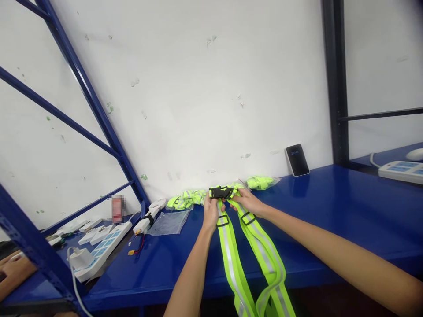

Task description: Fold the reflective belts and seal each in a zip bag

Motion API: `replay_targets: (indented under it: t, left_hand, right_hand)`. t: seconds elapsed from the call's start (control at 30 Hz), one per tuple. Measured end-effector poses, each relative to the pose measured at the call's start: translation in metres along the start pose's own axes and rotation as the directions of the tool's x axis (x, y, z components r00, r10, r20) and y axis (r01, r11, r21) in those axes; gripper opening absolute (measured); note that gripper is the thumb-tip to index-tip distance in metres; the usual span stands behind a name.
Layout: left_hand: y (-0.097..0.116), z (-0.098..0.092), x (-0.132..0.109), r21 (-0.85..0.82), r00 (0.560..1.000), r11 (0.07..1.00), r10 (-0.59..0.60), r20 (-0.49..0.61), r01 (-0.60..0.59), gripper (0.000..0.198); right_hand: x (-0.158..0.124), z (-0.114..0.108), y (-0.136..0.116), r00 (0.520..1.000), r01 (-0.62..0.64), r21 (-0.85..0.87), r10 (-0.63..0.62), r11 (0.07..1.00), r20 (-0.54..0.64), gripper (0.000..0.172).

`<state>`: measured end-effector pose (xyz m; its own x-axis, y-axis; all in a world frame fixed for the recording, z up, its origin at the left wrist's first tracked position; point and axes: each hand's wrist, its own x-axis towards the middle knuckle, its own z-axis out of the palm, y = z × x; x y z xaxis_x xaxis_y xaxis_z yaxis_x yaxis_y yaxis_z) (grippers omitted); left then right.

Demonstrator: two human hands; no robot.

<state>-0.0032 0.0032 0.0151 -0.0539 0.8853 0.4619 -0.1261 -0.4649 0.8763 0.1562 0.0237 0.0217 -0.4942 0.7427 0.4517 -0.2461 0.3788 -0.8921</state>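
Note:
Between both hands is a neon yellow-green strap harness [231, 255] with silver reflective stripes; its straps hang over the blue table's front edge. A black buckle [222, 192] on its upper band looks fastened. My left hand [210, 211] is closed on the band at the buckle's left end. At the right end, my right hand [246, 201] has its fingers closed on the strap. Black slider loops [223, 221] sit on the straps below. More yellow-green straps [187, 199] lie bunched behind, to the left. A bagged bundle [261, 182] rests beyond my right hand.
On the blue table [330, 211], a flat clear bag [169, 222], a white fan [157, 204] and a device with wires [143, 223] lie left. A dark-screened device [298, 160] leans on the wall. Power strips [104, 251] flank both sides; another person's hand [15, 268] is far left.

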Motion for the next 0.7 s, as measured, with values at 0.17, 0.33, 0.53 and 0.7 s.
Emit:
replay_targets:
  t: [0.17,0.33,0.53,0.7]
  left_hand:
    - [-0.005,0.005,-0.002,-0.008,1.0,1.0,-0.003,-0.002,0.003,0.032]
    - [-0.001,0.008,-0.003,-0.051,0.998,0.998,-0.041,-0.047,0.038,0.052]
    - [-0.001,0.005,-0.002,0.065,0.996,0.996,-0.071,0.053,0.067,0.04]
    - [-0.015,0.011,-0.001,0.149,0.988,0.985,0.107,-0.109,-0.09,0.035]
  right_hand:
    - [0.0,0.0,0.002,0.996,0.081,-0.14,-0.083,0.987,-0.009,0.023]
    - [-0.001,0.0,0.007,0.979,0.159,-0.278,-0.188,0.947,-0.078,0.023]
    - [0.001,0.002,0.011,0.906,0.241,-0.415,-0.357,0.877,-0.228,0.02]
    - [0.005,0.005,0.02,0.917,0.058,-0.343,-0.186,0.937,-0.354,0.017]
